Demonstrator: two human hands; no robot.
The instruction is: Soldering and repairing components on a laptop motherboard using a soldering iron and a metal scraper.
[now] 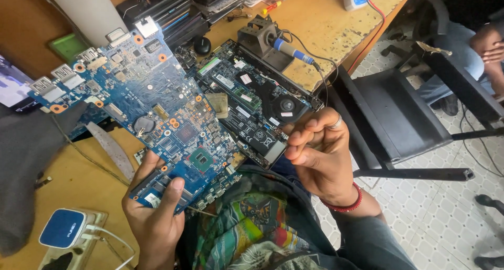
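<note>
Left hand (155,212) clamped on lower corner of blue board (142,107), thumb on top, board held tilted above table (325,23). Right hand (320,154) curled loosely, fingertips (294,144) pinched together at edge of opened laptop (252,107); possibly holding something small, cannot tell. Laptop lying on table just behind board, fan (286,106) exposed. Soldering iron (289,50) resting in stand beyond laptop. Black chair (394,112) to right. White power strip (68,233) near left wrist.
</note>
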